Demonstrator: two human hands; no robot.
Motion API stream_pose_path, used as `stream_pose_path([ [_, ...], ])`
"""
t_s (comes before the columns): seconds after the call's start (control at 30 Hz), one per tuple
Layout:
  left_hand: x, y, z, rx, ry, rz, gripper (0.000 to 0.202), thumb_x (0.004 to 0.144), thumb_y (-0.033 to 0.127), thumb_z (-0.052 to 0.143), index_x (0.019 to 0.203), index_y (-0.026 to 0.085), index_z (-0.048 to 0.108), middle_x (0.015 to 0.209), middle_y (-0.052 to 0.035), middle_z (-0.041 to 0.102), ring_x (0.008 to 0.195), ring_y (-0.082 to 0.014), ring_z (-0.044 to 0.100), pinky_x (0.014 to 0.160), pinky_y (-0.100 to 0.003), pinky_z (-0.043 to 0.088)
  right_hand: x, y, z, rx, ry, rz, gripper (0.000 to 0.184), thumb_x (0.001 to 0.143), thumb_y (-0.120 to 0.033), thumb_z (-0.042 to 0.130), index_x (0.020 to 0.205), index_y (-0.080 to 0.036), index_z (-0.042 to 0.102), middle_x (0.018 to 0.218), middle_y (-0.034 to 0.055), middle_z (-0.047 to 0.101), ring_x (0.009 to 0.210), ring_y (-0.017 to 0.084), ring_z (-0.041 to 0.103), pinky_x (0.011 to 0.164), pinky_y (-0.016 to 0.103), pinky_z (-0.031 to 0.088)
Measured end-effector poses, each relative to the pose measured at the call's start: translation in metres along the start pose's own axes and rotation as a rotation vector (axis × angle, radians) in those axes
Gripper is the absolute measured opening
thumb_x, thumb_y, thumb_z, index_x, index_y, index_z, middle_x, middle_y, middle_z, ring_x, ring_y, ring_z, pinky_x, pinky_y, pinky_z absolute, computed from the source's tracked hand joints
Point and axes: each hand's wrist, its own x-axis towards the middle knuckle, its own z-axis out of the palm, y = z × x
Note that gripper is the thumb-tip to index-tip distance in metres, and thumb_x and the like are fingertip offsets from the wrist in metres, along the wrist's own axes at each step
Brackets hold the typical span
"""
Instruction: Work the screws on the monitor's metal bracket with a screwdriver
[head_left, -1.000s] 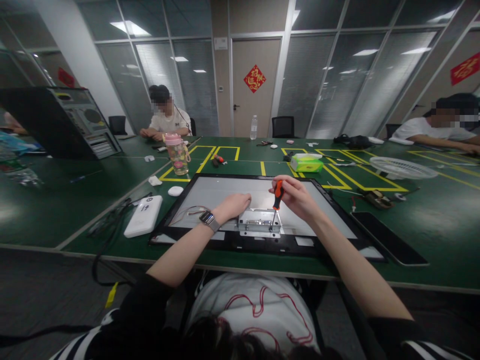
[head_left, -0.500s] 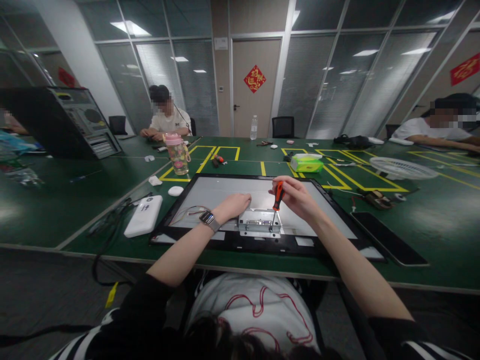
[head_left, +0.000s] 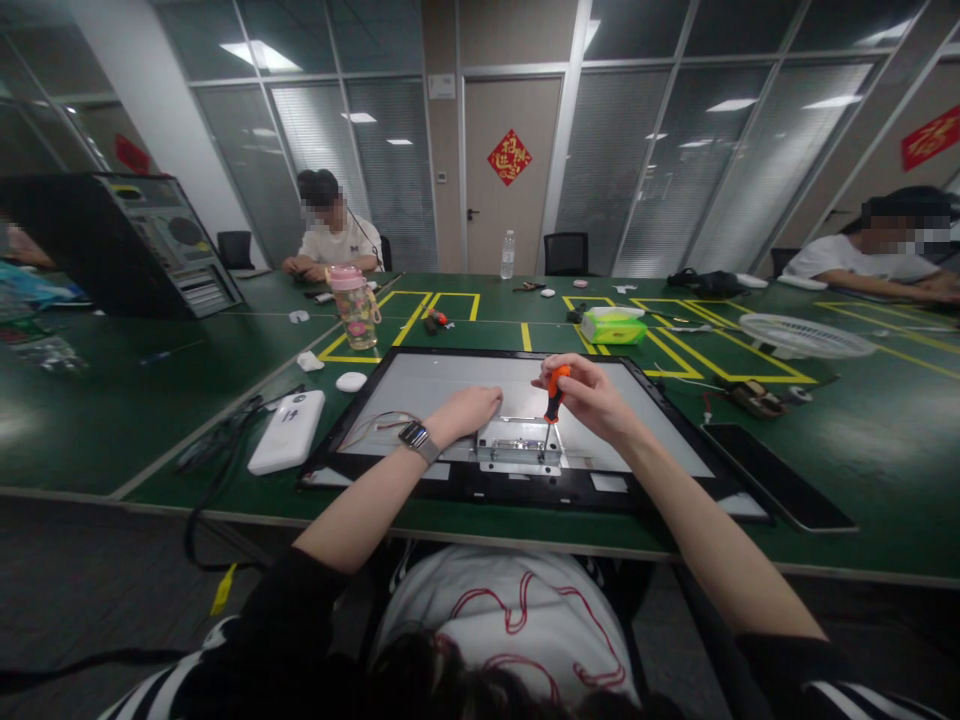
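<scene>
A flat display panel [head_left: 382,395] with a black frame lies in front of me on the green table. On its near middle sits a silver metal bracket [head_left: 517,432], ports along its front side. My left hand [head_left: 471,408] rests at the bracket's back left, fingers curled against it; the fingertips are partly hidden. A screwdriver [head_left: 556,392] with an orange and black handle is gripped near its top by my right hand [head_left: 589,388]. It stands nearly upright, its tip down at the bracket's right end. Thin wires [head_left: 382,420] lie beside my left wrist.
Left of the panel are a white power bank [head_left: 287,432] and a pink-lidded bottle [head_left: 354,310]. A black phone [head_left: 776,477] lies to the right. Farther back are a green packet [head_left: 613,326], a white fan grille [head_left: 806,337] and a computer case [head_left: 127,240]. Two people sit across the table.
My right fingers have shifted slightly around the screwdriver handle, which looks a little turned. The tip stays at the same spot. My left hand has not moved.
</scene>
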Motion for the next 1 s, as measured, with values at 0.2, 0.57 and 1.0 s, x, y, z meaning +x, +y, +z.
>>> stream_pose_path([
  [0.2,-0.0006,0.0020,-0.0024,0.012,-0.007,-0.004,0.033,0.102,0.023,0.032,0.110,0.015,0.062,0.102,-0.0133,0.073,0.092,-0.0246,0.069,0.080,-0.032,0.049,0.0004,0.0002,0.0015,0.045,-0.029,0.030,0.027,0.085,-0.041,0.070,0.108,-0.026,0.071,0.085,0.0016,0.069,0.081,0.016,0.064,0.090,0.036,0.050],
  [0.57,0.0018,-0.0014,0.0023,0.015,0.015,0.006,0.031,0.101,0.023,0.032,0.107,0.016,0.062,0.100,-0.0120,0.073,0.090,-0.0240,0.069,0.078,-0.032,0.049,0.0011,-0.0031,-0.0009,0.096,0.011,0.064,0.021,0.079,-0.036,0.074,0.095,-0.023,0.076,0.088,0.0035,0.072,0.085,0.019,0.066,0.091,0.038,0.051],
  [1.0,0.0019,-0.0013,0.0023,0.008,0.005,-0.001,0.033,0.102,0.023,0.031,0.111,0.016,0.062,0.102,-0.0132,0.073,0.092,-0.0246,0.069,0.079,-0.032,0.049,0.0013,0.0002,0.0021,-0.051,0.100,-0.051,0.021,0.068,-0.033,0.085,0.083,-0.027,0.072,0.082,-0.0015,0.064,0.078,0.015,0.062,0.078,0.031,0.052],
])
